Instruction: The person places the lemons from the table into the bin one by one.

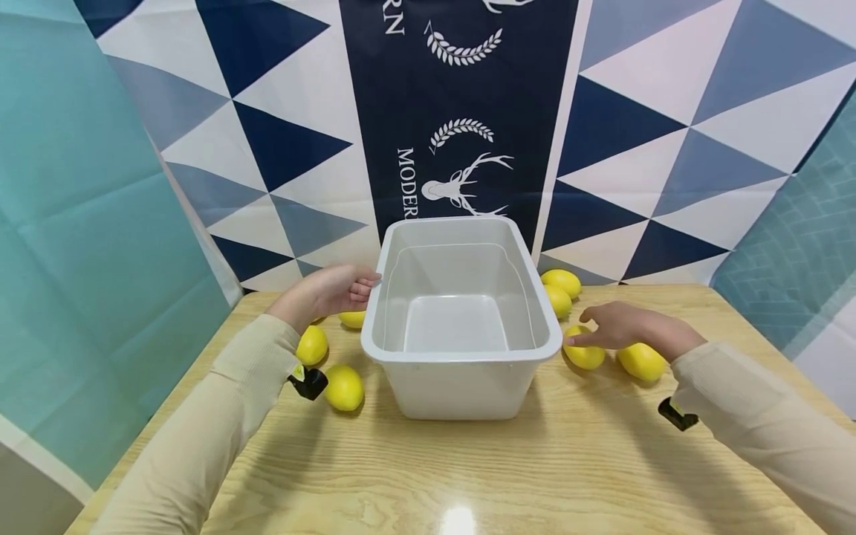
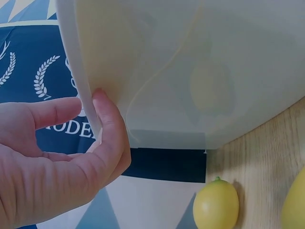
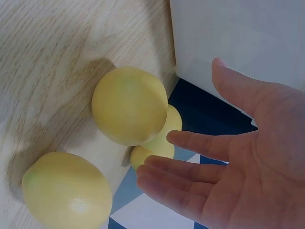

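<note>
A white plastic tub (image 1: 461, 390) stands upright on the table, its inside bare. My left hand (image 1: 337, 290) holds the tub's left rim, the thumb on one side and curled fingers on the other in the left wrist view. My right hand (image 1: 618, 325) hovers over the lemons to the right of the tub, palm facing them, fingers spread and holding nothing. Beneath it lies one lemon (image 3: 129, 106), partly covered by the hand in the head view. Another lemon (image 1: 640, 362) lies just to its right.
Two more lemons, one of them the back lemon (image 1: 560, 283), lie behind at the right. Left of the tub are several others, including a front lemon (image 1: 344, 388). A patterned cloth (image 1: 461, 89) hangs right behind the wooden table (image 1: 401, 475).
</note>
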Demonstrator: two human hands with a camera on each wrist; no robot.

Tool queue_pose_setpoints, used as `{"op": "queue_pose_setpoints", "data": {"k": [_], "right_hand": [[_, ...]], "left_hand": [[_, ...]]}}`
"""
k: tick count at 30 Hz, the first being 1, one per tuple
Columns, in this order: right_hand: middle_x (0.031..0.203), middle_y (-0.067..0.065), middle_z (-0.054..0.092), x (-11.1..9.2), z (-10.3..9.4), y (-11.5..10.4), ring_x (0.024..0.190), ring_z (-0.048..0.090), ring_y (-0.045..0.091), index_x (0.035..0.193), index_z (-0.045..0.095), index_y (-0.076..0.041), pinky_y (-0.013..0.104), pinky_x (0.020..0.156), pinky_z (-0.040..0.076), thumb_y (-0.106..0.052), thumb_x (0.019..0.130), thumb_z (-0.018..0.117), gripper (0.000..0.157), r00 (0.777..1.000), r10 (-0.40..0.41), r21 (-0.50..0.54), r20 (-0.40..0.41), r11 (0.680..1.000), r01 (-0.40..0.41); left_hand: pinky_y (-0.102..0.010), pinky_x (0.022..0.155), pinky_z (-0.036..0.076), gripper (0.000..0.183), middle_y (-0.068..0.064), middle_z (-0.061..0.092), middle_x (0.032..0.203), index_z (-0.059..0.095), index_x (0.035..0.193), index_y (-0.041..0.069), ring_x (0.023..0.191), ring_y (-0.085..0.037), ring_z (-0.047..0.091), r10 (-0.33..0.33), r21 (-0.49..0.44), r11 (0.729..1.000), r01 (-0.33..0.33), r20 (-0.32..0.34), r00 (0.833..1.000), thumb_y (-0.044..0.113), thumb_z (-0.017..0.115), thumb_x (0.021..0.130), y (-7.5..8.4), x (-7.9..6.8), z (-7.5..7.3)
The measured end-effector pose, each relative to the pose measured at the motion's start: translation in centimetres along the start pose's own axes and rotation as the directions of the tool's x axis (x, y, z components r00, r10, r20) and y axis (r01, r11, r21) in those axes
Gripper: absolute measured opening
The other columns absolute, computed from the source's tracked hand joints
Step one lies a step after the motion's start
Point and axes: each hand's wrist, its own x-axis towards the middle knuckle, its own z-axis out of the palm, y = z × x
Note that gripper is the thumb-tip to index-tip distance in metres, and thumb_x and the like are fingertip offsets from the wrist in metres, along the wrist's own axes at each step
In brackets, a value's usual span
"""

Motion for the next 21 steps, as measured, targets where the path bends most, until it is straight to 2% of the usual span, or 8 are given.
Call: {"op": "queue_pose_setpoints", "data": {"k": [12, 21], "right_hand": [[0.136, 0.036, 0.05, 0.31, -0.13, -0.43, 0.124, 0.049, 0.053, 0.136, 0.046, 0.012, 0.066, 0.098, 0.044, -0.055, 0.093, 0.057, 0.08, 1.0, 0.003, 0.005, 0.011, 1.0, -0.003], [0.134, 0.037, 0.051, 0.82, -0.24, -0.61, 0.122, 0.05, 0.054, 0.134, 0.047, 0.014, 0.065, 0.098, 0.045, -0.055, 0.092, 0.058, 0.081, 1.0, 0.023, -0.006, 0.014, 1.0, -0.023]], "left_hand": [[-0.018, 0.073, 0.056, 0.024, 0.005, 0.059, 0.071, 0.052, 0.12, 0.002, 0.07, -0.009, 0.058, 0.011, 0.045, 0.999, -0.012, 0.041, 0.999, 0.017, 0.046, 0.103, -0.08, 0.12, -0.16], [-0.02, 0.075, 0.054, 0.017, 0.004, 0.061, 0.074, 0.052, 0.112, 0.003, 0.072, -0.009, 0.057, 0.007, -0.014, 1.0, -0.006, 0.082, 0.997, 0.015, 0.044, 0.104, -0.13, 0.42, -0.25]]}}
